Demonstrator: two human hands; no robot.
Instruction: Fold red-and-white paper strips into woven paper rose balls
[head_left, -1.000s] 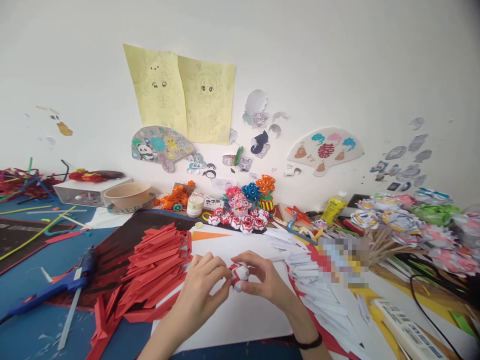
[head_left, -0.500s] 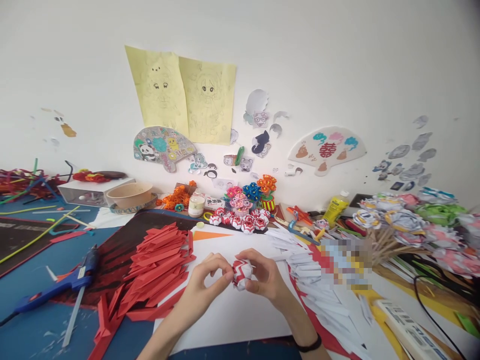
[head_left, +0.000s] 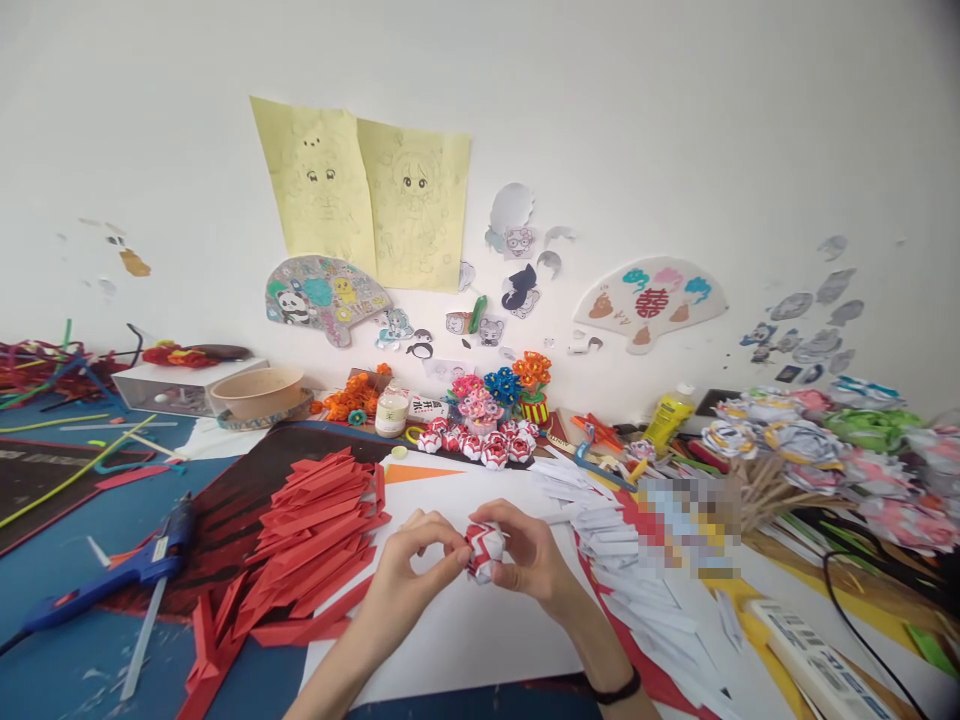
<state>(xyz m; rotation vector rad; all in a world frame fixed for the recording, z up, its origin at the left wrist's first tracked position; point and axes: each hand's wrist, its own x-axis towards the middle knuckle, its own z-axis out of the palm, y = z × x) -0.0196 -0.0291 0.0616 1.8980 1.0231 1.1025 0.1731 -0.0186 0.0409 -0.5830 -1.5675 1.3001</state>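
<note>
Both hands meet over a white sheet (head_left: 480,630) at the table's middle. My right hand (head_left: 534,558) cups a small red-and-white folded paper ball (head_left: 484,548). My left hand (head_left: 412,570) pinches the ball's left side with thumb and fingertips. A heap of red folded paper strips (head_left: 307,540) lies to the left of the hands. White folded strips (head_left: 630,580) spread out to the right. A row of finished red-and-white paper balls (head_left: 480,442) sits behind the sheet.
A blue glue gun (head_left: 112,578) lies at the left on the blue mat. A beige bowl (head_left: 255,390), a small jar (head_left: 391,410) and a yellow glue bottle (head_left: 667,418) stand along the wall. Paper flowers on sticks (head_left: 825,450) pile up at the right, near a power strip (head_left: 810,660).
The paper ball has been turned slightly between the fingers, and my left fingertips have shifted on its left side. The hands stay in the same place.
</note>
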